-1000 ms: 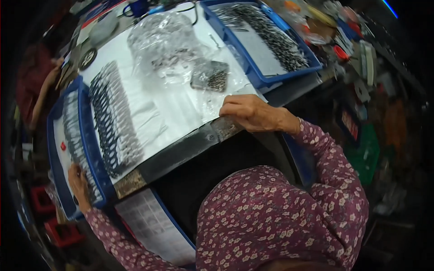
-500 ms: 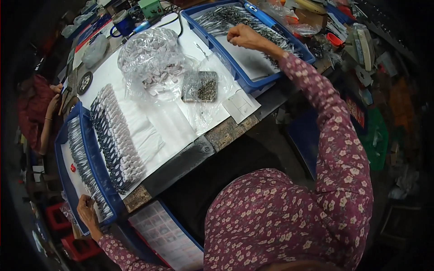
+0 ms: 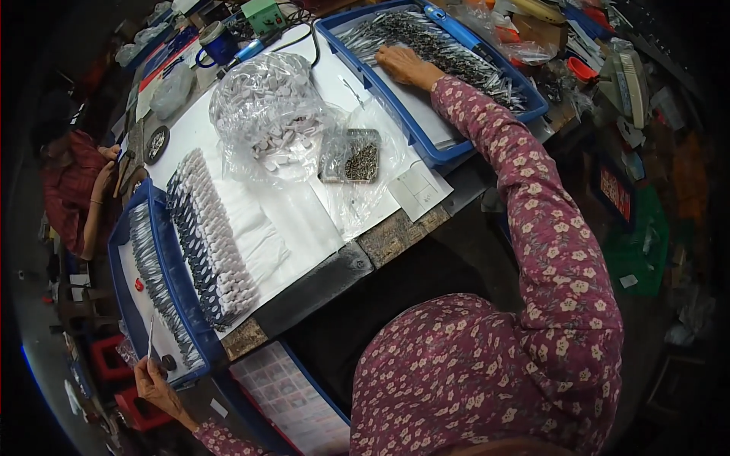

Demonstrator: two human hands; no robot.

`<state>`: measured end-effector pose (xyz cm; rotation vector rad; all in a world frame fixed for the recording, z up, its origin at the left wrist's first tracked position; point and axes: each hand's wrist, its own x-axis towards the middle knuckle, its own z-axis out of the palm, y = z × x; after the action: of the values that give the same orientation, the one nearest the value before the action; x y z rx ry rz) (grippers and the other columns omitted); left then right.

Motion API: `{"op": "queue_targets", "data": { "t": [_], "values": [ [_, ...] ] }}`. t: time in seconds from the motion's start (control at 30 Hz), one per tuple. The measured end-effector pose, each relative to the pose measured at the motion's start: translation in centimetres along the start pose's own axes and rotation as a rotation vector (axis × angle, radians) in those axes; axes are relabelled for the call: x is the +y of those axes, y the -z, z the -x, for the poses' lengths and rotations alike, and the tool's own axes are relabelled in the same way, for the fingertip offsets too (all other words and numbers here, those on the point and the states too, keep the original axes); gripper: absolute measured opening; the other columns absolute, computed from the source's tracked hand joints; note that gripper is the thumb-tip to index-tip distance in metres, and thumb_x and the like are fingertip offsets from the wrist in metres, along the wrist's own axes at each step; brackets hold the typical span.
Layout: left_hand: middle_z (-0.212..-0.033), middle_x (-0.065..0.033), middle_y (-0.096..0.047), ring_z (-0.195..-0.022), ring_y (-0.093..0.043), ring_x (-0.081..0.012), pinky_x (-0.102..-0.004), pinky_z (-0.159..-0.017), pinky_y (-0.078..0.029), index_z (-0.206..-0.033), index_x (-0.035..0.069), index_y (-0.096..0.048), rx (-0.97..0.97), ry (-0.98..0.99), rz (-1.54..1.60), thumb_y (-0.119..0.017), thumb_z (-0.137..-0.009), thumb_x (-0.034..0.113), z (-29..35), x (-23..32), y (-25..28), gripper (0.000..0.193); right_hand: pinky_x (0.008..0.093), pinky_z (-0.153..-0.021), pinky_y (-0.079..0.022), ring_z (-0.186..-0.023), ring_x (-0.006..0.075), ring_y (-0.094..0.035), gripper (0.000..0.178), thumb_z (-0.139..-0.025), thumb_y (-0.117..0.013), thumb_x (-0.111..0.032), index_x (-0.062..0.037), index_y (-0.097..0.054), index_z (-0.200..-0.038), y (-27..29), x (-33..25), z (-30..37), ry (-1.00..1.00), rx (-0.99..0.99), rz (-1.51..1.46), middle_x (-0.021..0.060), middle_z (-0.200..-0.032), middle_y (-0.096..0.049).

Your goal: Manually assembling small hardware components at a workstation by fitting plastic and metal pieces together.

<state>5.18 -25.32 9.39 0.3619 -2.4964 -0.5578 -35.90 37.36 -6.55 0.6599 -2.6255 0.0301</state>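
My left hand (image 3: 157,389) is at the near end of a long blue tray (image 3: 176,281), its fingers pinched at the lower end of a thin silver metal piece (image 3: 150,333). A dark round knob-like object (image 3: 169,362) lies beside its fingertips. In that tray a row of slender silver pieces (image 3: 156,262) runs along one side, with a small red item (image 3: 139,284) next to it. At the far right, my right hand (image 3: 408,65) reaches into a second blue tray (image 3: 433,156) heaped with slender metal pieces (image 3: 456,64). Its fingers are curled down at the heap, fingertips partly hidden.
On the white-covered table lie a clear bag of pale pieces (image 3: 270,106), a small box of tiny metal parts (image 3: 361,161) and rows of white-and-dark pieces (image 3: 213,243). A blue pen-shaped tool (image 3: 456,32) rests across the far tray. Another person (image 3: 76,186) sits at left.
My right hand has lowered toward the heap in the far tray. My left hand has drawn back toward the tray's near end, where the thin silver piece and dark round object now show.
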Motion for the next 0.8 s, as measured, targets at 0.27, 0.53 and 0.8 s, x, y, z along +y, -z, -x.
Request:
{"op": "queue_targets", "data": {
  "t": [0.27, 0.53, 0.8],
  "values": [
    [-0.068, -0.0006, -0.051, -0.062, -0.044, -0.0072, -0.0203, -0.059, -0.036, -0.086, 0.001, -0.057, 0.196, -0.005, 0.312, -0.054, -0.088, 0.016, 1.1, 9.8, -1.8, 0.016, 0.039, -0.064, -0.045, -0.077, 0.0282, -0.057, 0.007, -0.072, -0.056, -0.007, -0.0075, -0.052, -0.078, 2.8, -1.4, -0.7, 0.095, -0.052, 0.168, 0.0109, -0.084, -0.054],
    [-0.068, -0.0027, -0.051, -0.063, -0.045, -0.0096, -0.0223, -0.061, -0.037, -0.09, -0.001, -0.053, 0.084, -0.072, 0.564, -0.052, -0.089, 0.015, 2.8, 14.3, -3.3, 0.016, 0.0403, -0.06, -0.043, -0.071, 0.0289, -0.056, 0.009, -0.073, -0.055, -0.009, -0.0094, -0.05, -0.08, 2.0, -1.0, -0.5, 0.102, 0.127, 0.1, 0.0109, -0.078, -0.054],
    [-0.077, -0.0055, -0.049, -0.067, -0.046, -0.0105, -0.0239, -0.061, -0.038, -0.093, 0.002, -0.05, -0.06, 0.048, 1.078, -0.049, -0.091, 0.015, 4.0, 15.6, -4.4, 0.014, 0.0448, -0.058, -0.046, -0.066, 0.0335, -0.058, 0.011, -0.071, -0.052, -0.012, -0.0037, -0.05, -0.079, 3.7, -0.6, -2.0, -0.231, 0.358, 0.001, 0.0148, -0.075, -0.058]
  ]
}}
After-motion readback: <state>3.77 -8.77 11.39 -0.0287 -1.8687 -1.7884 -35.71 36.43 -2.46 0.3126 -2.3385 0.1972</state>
